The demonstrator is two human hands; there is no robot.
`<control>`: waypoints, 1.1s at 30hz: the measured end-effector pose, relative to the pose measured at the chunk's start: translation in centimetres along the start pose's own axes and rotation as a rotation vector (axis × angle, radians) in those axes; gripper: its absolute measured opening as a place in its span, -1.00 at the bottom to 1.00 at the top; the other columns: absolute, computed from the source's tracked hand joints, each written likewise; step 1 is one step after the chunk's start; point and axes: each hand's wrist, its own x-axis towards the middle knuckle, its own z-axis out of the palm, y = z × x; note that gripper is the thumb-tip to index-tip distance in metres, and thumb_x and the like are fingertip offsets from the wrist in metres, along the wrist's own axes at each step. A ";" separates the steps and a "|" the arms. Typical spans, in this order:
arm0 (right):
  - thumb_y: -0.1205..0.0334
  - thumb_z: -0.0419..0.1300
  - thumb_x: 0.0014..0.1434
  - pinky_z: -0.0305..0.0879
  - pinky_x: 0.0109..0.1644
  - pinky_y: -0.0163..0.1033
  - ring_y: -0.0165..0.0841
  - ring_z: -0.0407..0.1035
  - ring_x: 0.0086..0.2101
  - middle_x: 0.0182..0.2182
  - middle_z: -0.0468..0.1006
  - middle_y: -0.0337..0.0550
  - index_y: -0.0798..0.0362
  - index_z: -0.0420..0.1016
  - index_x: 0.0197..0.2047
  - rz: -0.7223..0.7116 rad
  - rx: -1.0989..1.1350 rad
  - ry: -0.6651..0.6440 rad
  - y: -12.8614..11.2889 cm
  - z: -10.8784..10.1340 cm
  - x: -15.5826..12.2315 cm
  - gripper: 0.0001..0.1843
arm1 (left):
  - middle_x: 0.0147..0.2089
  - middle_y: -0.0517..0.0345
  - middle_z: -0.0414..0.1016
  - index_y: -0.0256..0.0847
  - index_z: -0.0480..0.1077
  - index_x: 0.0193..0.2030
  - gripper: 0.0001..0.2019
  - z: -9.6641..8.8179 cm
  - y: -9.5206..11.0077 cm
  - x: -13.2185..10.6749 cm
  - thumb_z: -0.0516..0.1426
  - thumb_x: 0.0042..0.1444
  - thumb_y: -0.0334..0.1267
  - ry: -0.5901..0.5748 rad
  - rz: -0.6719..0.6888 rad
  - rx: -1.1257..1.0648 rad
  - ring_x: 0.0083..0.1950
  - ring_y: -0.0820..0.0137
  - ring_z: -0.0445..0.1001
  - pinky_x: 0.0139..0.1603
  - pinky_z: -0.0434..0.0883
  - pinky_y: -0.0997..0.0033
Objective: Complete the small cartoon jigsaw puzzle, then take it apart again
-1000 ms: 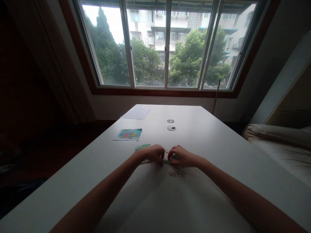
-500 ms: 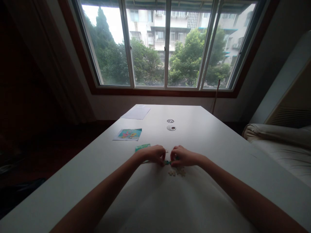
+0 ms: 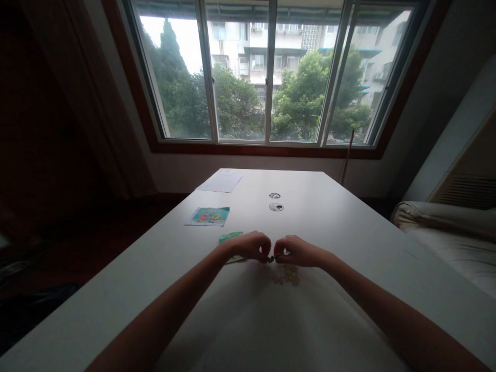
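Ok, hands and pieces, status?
Left hand and right hand close together at small dark piece. Pale pieces nearer camera. Green item part-hidden by left arm.

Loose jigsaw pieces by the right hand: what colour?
Loose jigsaw pieces look pale beige; head view.

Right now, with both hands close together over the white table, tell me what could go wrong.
The small dark piece seems pinched between the left hand and right hand; being so small, it might slip.
The loose pieces lie just on the near side of the right hand, so lowering it there could scatter them.
The left wrist partly hides the green patterned item and may nudge it.
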 end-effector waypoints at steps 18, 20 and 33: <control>0.17 0.14 -0.03 0.09 -0.47 -0.39 -0.50 0.22 -0.54 -0.52 0.44 -0.23 0.11 0.45 -0.41 0.079 0.047 0.184 0.8 -1.6 -0.1 -0.82 | -0.37 0.07 0.49 -0.31 0.39 -0.20 -0.74 -0.1 -1.3 0.1 0.14 -0.05 -0.25 0.109 -0.046 -0.430 -0.36 0.41 0.41 -0.42 0.29 0.51; 0.17 0.14 -0.03 0.09 -0.48 -0.39 -0.50 0.22 -0.54 -0.54 0.43 -0.24 0.12 0.46 -0.40 0.075 0.058 0.165 0.5 -1.6 -0.1 -0.82 | -0.37 0.08 0.50 -0.30 0.41 -0.22 -0.75 0.0 -0.8 0.2 0.11 -0.02 -0.21 0.150 -0.023 -0.349 -0.36 0.42 0.41 -0.42 0.27 0.53; 0.17 0.21 -0.07 0.10 -0.47 -0.40 -0.50 0.21 -0.53 -0.53 0.42 -0.26 0.10 0.45 -0.34 0.047 0.117 0.180 0.3 -1.8 0.1 -0.79 | -0.50 0.14 0.44 -0.33 0.43 -0.43 -0.73 0.2 0.1 0.6 0.05 -0.01 -0.15 0.250 -0.062 -0.365 -0.52 0.52 0.27 -0.53 0.16 0.57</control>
